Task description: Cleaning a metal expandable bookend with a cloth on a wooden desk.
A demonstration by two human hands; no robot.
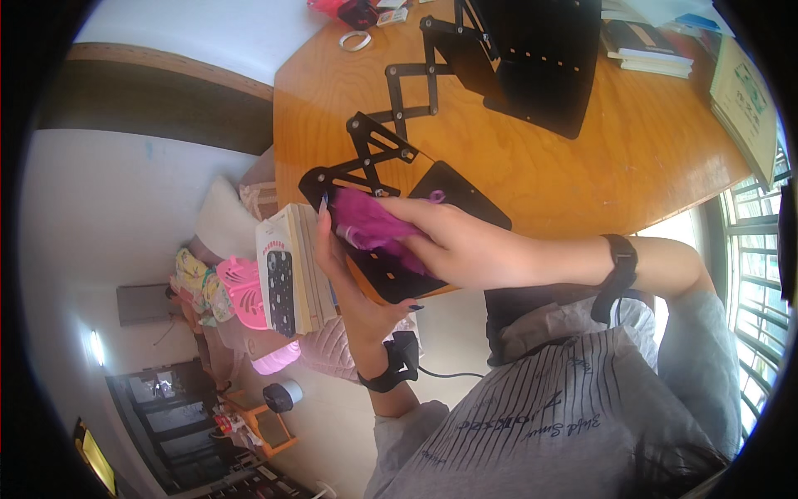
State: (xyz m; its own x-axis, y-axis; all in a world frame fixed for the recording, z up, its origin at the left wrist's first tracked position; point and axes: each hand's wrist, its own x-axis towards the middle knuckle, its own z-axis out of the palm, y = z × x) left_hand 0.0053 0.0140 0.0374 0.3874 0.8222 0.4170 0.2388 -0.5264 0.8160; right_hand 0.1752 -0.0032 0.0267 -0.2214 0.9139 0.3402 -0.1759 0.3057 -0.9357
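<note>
A purple cloth (380, 224) is bunched in my right hand (461, 243), pressed on the near end panel of a black metal expandable book rack (399, 274). My left hand (355, 290) holds that panel by its outer side, with fingers along the upright and the thumb by the lower edge. Riveted scissor links (368, 159) run from this end across the wooden table to the rack's far panel (536, 62). The cloth and my right hand hide part of the near panel.
A stack of books (305, 268) with a dark patterned phone case (280, 293) stands just left of my left hand. White tape roll (355, 41), dark books (648, 47) and a notebook (745, 106) lie on the wooden table (654, 156). Another person (193, 312) is in the background.
</note>
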